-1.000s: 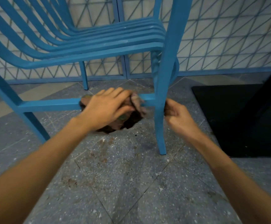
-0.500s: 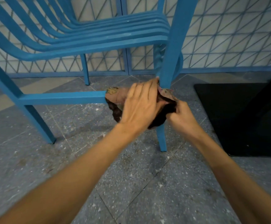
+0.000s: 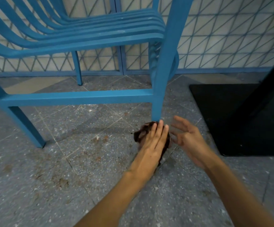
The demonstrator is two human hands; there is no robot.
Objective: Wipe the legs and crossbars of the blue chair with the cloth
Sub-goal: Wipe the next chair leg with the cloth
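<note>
While the left hand (image 3: 152, 141) clutches the dark crumpled cloth (image 3: 141, 133), the right hand (image 3: 187, 136) hovers spread.

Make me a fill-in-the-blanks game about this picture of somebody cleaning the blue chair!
1. The cloth is pressed against the bottom of the chair's front ____.
2. The hand holding the cloth is the ____ hand.
3. The right hand is ____, with fingers spread and nothing in it.
4. The crossbar of the chair is painted ____.

Missing words: leg; left; open; blue
</note>
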